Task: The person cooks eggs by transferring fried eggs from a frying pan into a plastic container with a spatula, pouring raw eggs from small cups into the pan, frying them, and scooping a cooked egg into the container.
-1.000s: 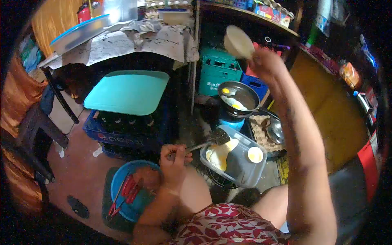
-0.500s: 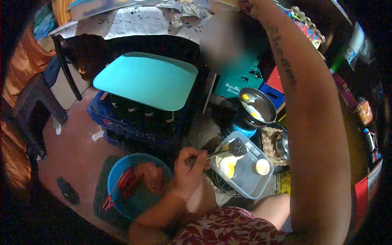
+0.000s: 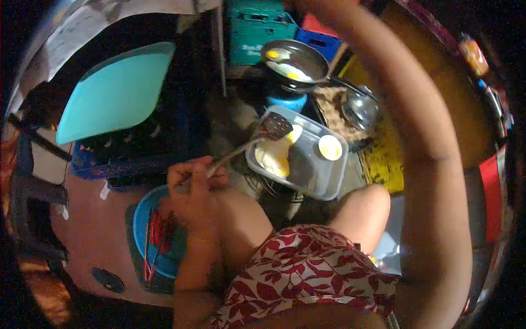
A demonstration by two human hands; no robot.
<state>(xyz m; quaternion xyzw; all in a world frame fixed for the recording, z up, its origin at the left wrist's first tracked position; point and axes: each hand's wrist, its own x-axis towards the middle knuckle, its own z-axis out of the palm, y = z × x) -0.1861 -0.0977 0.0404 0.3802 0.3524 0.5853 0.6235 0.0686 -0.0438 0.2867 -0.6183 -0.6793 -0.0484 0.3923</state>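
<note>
My left hand is closed round the handle of a slotted turner. The turner's dark perforated head is over the far left part of a clear plastic container. Fried eggs lie in that container, partly under the turner. A small round white cup with something yellow in it sits at the container's right side. My right arm reaches up to the top edge, where my right hand is dark and mostly cut off, its fingers hidden. Beyond the container, a black frying pan holds more eggs.
The pan stands above a blue burner or canister. Beside it are an egg tray and a metal lid or bowl. A blue basin with red-handled items is at left, near crates under a teal tray. A green crate is behind.
The view has swung down and right, taking the other person out of sight. My left hand has drawn back left from the container, still holding the turner. My right arm remains raised.
</note>
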